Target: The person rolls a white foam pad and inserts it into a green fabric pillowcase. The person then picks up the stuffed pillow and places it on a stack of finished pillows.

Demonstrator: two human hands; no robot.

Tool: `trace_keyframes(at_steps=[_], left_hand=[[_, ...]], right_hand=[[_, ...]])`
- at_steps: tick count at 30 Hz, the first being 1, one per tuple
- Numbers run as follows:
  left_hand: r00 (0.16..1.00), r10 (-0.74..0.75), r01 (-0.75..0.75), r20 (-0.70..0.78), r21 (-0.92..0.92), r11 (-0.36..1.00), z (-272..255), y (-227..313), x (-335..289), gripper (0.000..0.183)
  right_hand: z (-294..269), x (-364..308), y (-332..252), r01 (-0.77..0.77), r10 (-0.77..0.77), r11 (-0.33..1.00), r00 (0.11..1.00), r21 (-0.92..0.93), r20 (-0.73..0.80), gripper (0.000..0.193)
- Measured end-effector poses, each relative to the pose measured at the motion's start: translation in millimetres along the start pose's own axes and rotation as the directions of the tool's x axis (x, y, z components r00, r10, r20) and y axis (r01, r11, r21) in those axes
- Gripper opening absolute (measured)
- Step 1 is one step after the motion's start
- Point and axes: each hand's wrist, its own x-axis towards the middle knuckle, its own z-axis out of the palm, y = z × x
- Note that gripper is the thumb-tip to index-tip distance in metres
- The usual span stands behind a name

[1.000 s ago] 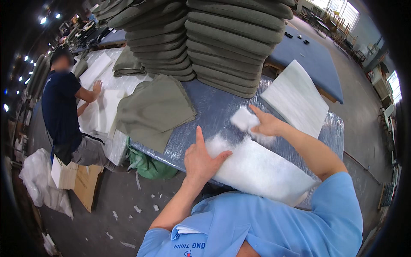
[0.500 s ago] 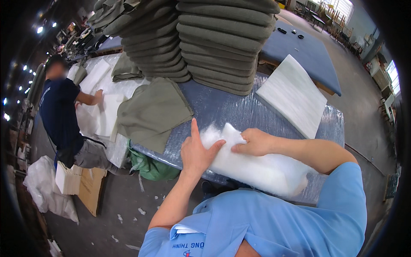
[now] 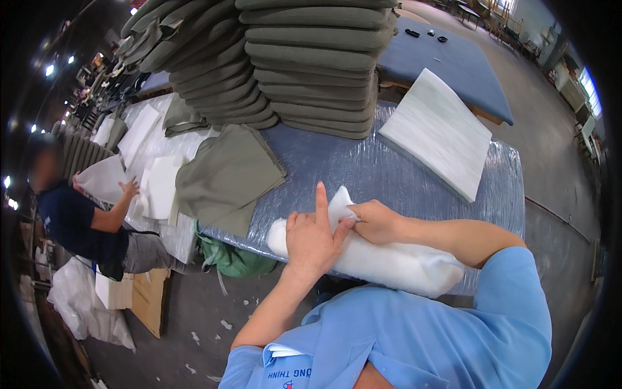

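Observation:
A thick piece of fluffy white batting (image 3: 402,264) lies folded into a long roll along the near edge of the plastic-wrapped table, close to my body. My left hand (image 3: 312,241) grips the roll toward its left end, its index finger sticking straight up and its thumb pressed near the raised flap. With fingers closed, my right hand (image 3: 376,222) pinches the batting beside that pointed flap. Both hands nearly touch at the thumbs. What lies inside the roll is hidden.
Grey-green cushions (image 3: 317,65) stand in tall stacks at the back. Folded grey-green fabric (image 3: 227,175) lies left of my hands, and a stack of white sheets (image 3: 440,133) to the right. A co-worker (image 3: 84,214) handles a white sheet at far left. A green bag (image 3: 233,254) sits below the table edge.
My left hand has moved right and closed over the batting, which now looks more tightly rolled. My right hand keeps its pinch. The co-worker has lifted a white sheet.

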Motion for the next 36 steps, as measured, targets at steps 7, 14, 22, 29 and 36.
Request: trace_keyframes(at_steps=[7, 14, 22, 29, 36], left_hand=[[0.999, -0.032, 0.03, 0.024, 0.087, 0.996, 8, -4, 1, 0.11], [1.0, -0.013, 0.013, 0.002, 0.067, 0.998, 8, -4, -5, 0.107], [1.0, 0.0, 0.0, -0.01, 0.068, 0.998, 4, -2, -2, 0.104], [1.0, 0.002, 0.0, -0.021, 0.08, 0.997, 6, -5, -4, 0.101], [0.998, 0.044, -0.04, -0.034, 0.1, 0.994, 4, -8, -1, 0.095]], right_hand=[[-7, 18, 41, -0.093, 0.076, 0.993, 0.978, -0.078, -0.194, 0.027], [-74, -11, 111, -0.308, 0.299, 0.95, 0.837, 0.058, -0.458, 0.035], [-95, -38, 50, -0.487, 0.456, 0.873, 0.829, 0.019, 0.325, 0.059], [-93, -49, -24, -0.36, 0.351, 0.928, 0.755, -0.097, 0.554, 0.073], [-78, -61, 12, -0.216, 0.225, 0.973, 0.967, -0.083, 0.12, 0.032]])
